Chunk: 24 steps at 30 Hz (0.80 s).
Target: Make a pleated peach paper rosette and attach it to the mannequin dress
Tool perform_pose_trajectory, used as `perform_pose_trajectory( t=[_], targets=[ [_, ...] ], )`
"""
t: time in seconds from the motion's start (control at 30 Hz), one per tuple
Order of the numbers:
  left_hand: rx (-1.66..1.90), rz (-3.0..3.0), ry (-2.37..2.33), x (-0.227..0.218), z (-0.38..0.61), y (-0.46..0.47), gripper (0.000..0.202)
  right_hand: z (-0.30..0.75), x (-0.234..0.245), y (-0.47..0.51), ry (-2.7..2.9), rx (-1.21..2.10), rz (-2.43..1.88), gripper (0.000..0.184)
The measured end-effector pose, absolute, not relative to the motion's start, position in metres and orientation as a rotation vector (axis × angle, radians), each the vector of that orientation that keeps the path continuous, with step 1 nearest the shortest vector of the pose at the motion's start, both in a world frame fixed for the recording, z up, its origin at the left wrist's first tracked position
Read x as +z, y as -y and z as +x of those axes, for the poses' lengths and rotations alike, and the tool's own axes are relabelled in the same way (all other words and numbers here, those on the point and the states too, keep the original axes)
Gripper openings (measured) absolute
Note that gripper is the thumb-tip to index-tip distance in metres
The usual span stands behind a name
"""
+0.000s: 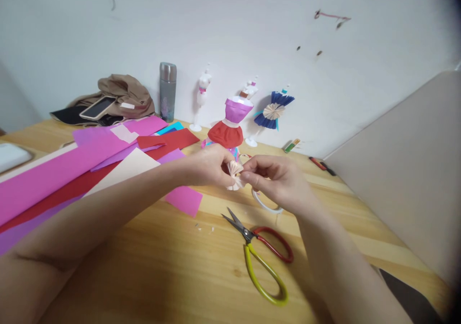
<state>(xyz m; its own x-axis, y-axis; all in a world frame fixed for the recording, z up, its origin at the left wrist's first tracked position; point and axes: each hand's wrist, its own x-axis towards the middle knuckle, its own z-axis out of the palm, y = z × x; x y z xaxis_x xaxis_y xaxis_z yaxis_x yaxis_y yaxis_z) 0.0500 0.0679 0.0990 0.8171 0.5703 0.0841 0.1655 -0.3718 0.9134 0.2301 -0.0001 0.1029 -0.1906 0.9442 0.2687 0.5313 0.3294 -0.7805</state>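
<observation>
Between my two hands is a small cream pleated paper fan (235, 176), held above the table. My left hand (211, 165) pinches its left side. The fingers of my right hand (275, 177) are closed at its right edge, near the middle of the pleats. Just behind stands a mannequin in a pink and red paper dress (226, 134). Below my hands lie open scissors (248, 235) with one red and one yellow handle. A white tape roll (267, 205) is partly hidden under my right hand.
Coloured paper sheets (79, 165) cover the table's left side. Along the wall stand a grey bottle (167, 93), a bare white mannequin (202, 93) and a mannequin with a navy pleated dress (269, 119). A phone (98, 107) rests by brown cloth (124, 93). Pens (321, 165) lie at right.
</observation>
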Motion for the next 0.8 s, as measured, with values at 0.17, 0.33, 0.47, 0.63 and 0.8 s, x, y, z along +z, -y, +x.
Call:
perform_pose_trajectory(
  t=[0.17, 0.33, 0.47, 0.63, 0.8],
  targets=[
    [0.495, 2.06, -0.639, 0.1, 0.051, -0.062, 0.015, 0.224, 0.103, 0.004, 1.864, 0.53, -1.411, 0.03],
    [0.596, 2.238, -0.72, 0.101, 0.052, -0.057, 0.021, 0.218, 0.099, 0.004, 1.873, 0.381, -1.406, 0.031],
    [0.615, 2.143, -0.665, 0.107, 0.049, -0.057, 0.016, 0.222, 0.099, -0.001, 1.671, 0.579, -1.307, 0.034],
    [0.703, 1.99, -0.717, 0.109, 0.047, -0.062, 0.042, 0.227, 0.101, -0.008, 1.387, 0.704, -1.214, 0.028],
    [0.721, 1.747, -0.694, 0.104, 0.051, -0.067, 0.037, 0.224, 0.096, -0.009, 1.219, 0.709, -1.101, 0.023]
  ],
)
